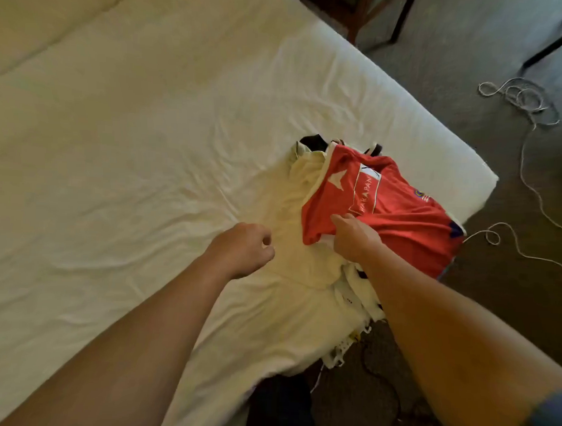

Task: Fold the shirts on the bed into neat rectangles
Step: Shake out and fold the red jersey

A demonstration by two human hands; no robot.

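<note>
Two bare hands over the bed (pixel 133 128), one pile of shirts at its right corner. Exact shirt count can't be told; at least one red shirt (pixel 397 213) on top, one cream shirt (pixel 306 194) under and left of it, bits of black fabric (pixel 314 143) at the far side, more white cloth (pixel 359 298) hanging off the near edge. Red shirt is crumpled, unfolded, with a white star shape, a white-outlined box, a small crest near the right side. Lettering in the box reads roughly "HARAPAN", partly creased. Right hand (pixel 355 237) grips the red shirt's near edge, fingers curled into the cloth. Left hand (pixel 243 248) hovers just left of the pile, fingers loosely curled, holding nothing. One white cord (pixel 528 103) on the carpet.
</note>
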